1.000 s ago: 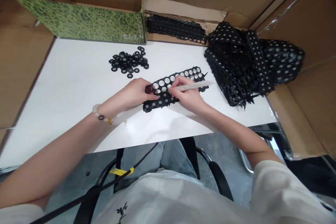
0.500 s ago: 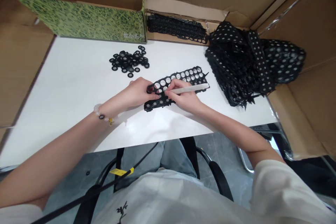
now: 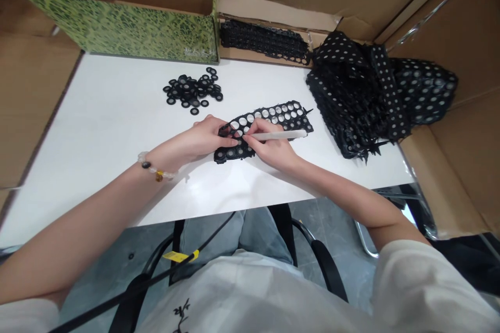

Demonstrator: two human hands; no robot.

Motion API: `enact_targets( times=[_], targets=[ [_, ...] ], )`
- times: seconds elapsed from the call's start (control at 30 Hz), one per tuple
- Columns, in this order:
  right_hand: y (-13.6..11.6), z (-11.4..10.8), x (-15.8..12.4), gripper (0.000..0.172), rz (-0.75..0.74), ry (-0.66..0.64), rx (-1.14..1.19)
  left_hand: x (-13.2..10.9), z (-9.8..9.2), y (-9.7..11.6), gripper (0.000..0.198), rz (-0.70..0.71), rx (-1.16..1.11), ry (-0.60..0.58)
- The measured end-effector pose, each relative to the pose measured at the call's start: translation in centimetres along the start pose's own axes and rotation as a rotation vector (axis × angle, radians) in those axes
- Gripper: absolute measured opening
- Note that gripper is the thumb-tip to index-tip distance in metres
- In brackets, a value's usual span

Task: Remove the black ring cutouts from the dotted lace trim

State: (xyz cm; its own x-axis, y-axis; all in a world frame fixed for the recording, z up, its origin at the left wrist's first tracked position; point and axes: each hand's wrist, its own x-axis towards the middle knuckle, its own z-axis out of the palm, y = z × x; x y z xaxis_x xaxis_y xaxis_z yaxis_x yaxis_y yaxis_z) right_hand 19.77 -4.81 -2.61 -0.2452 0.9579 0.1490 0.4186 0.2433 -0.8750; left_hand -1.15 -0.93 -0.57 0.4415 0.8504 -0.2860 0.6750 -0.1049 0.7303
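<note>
A black perforated sheet (image 3: 281,113) full of round holes lies on the white table (image 3: 109,125). My left hand (image 3: 203,138) presses its fingers closed on the sheet's left end. My right hand (image 3: 269,148) is wrapped round a slim white stick tool (image 3: 283,135), whose tip meets the sheet near my left fingertips. A pile of small black rings (image 3: 193,91) sits on the table beyond my left hand.
A heap of black perforated sheets (image 3: 367,99) lies at the right. A green patterned box (image 3: 128,28) stands at the back left, with more black sheets (image 3: 261,39) beside it. Brown cardboard walls (image 3: 449,156) surround the table. A chair and black cable show below.
The stick tool's tip and my right hand have shifted left along the sheet, closer to my left fingertips. The sheet turned slightly. My left hand stayed on the sheet's end.
</note>
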Motion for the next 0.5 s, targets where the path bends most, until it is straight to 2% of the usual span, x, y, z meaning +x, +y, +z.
enact_targets(
  times=[0.13, 0.27, 0.37, 0.5],
  targets=[
    [0.2, 0.0, 0.0, 0.021, -0.002, -0.019, -0.014, 0.1, -0.3, -0.3, 0.036, 0.024, 0.048, -0.034],
    [0.3, -0.1, 0.3, 0.020, -0.001, -0.032, 0.015, 0.1, -1.5, -0.7, 0.036, 0.069, 0.185, -0.067],
    [0.2, -0.4, 0.4, 0.019, 0.011, -0.017, 0.045, 0.1, -2.4, -0.9, 0.035, 0.013, 0.288, -0.080],
    [0.2, -0.8, 0.4, 0.019, 0.046, -0.015, 0.138, 0.0, -2.2, -0.6, 0.037, -0.018, 0.237, -0.113]
  ],
)
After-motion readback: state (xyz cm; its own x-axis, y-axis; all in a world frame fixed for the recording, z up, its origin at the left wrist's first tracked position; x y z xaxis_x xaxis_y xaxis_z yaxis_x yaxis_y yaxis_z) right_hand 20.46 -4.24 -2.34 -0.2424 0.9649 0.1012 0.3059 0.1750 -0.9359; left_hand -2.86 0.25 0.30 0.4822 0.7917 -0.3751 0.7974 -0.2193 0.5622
